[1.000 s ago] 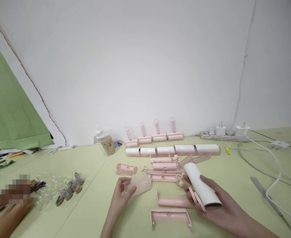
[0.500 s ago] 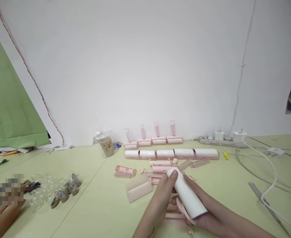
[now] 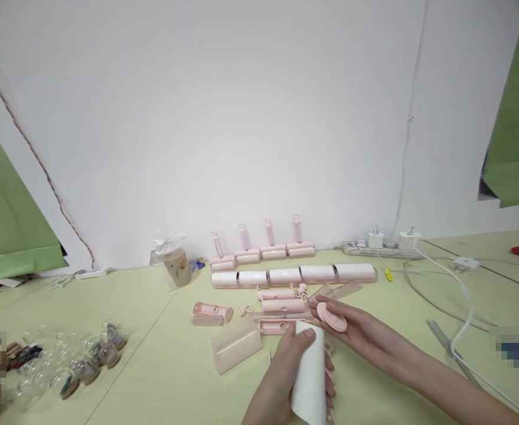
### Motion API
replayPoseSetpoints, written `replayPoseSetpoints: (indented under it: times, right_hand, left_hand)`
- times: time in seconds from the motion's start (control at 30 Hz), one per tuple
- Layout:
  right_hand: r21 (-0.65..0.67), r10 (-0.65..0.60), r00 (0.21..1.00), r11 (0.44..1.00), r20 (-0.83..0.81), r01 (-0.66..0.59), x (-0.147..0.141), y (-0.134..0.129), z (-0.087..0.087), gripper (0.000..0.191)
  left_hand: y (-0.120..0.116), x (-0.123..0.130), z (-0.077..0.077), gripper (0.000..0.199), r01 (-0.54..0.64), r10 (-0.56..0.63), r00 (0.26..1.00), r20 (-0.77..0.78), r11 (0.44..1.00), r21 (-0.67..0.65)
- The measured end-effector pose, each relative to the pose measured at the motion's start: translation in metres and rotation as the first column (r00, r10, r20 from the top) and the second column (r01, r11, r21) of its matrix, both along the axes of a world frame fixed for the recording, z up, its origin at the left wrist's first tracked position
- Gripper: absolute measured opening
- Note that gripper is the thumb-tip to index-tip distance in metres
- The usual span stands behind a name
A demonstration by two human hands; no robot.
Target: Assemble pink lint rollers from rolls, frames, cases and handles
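Four rollers (image 3: 273,252) look assembled by the wall (image 3: 259,118), while white rolls (image 3: 285,276) in a row and loose pink frames (image 3: 283,305) lie apart, the left hand (image 3: 279,369) grasping another roll (image 3: 310,375) above the table (image 3: 166,372), the right hand (image 3: 361,327) holding pink discs (image 3: 334,320).

Six white rolls (image 3: 285,275) (one handheld), four rollers (image 3: 273,252), one cup (image 3: 177,270)

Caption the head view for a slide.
Left hand grips a white roll; right hand holds pink discs above a green table.
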State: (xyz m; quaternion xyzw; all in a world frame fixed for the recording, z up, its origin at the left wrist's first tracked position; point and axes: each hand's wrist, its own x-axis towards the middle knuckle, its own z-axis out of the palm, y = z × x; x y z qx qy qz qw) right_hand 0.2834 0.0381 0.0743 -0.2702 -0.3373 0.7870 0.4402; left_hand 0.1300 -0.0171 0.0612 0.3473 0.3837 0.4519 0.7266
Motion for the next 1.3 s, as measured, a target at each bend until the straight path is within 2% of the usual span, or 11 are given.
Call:
replayPoseSetpoints:
  times: [0.17, 0.33, 0.47, 0.63, 0.83, 1.0, 1.2, 1.3]
  right_hand:
    - [0.05, 0.021, 0.994, 0.998, 0.103, -0.026, 0.002, -0.009, 0.0, 0.022]
    - [0.138, 0.075, 0.978, 0.985, 0.195, -0.103, 0.002, -0.015, 0.001, 0.031]
    - [0.125, 0.107, 0.959, 0.982, 0.264, -0.145, -0.003, -0.024, 0.0, 0.034]
    - [0.085, 0.045, 0.966, 0.994, 0.254, -0.069, -0.009, -0.034, 0.0, 0.035]
    - [0.013, -0.023, 0.942, 1.0, 0.335, 0.019, -0.014, -0.039, 0.006, 0.035]
    - [0.062, -0.051, 0.9, 0.998, 0.434, 0.027, -0.014, -0.042, 0.007, 0.032]
    - [0.188, -0.039, 0.868, 0.98, 0.495, -0.062, -0.014, -0.042, 0.009, 0.033]
    - [0.2, -0.11, 0.88, 0.98, 0.462, 0.017, -0.018, -0.046, 0.007, 0.039]
  left_hand:
    - [0.003, 0.007, -0.014, 0.038, 0.132, -0.12, 0.987, -0.11, 0.986, 0.1]
    - [0.001, 0.006, -0.018, 0.04, 0.228, -0.199, 0.965, -0.169, 0.957, 0.179]
    - [-0.002, 0.01, -0.014, 0.05, 0.217, -0.179, 0.962, -0.206, 0.96, 0.177]
    - [-0.002, 0.011, -0.012, 0.056, 0.163, -0.12, 0.962, -0.245, 0.973, 0.162]
    - [-0.005, 0.01, -0.014, 0.066, 0.223, -0.177, 0.956, -0.233, 0.957, 0.187]
    - [-0.005, 0.014, -0.017, 0.07, 0.204, -0.166, 0.962, -0.214, 0.964, 0.168]
    - [-0.008, 0.017, -0.014, 0.083, 0.129, -0.085, 0.977, -0.194, 0.965, 0.227]
    - [-0.012, 0.02, -0.014, 0.093, 0.056, -0.018, 0.991, -0.135, 0.957, 0.286]
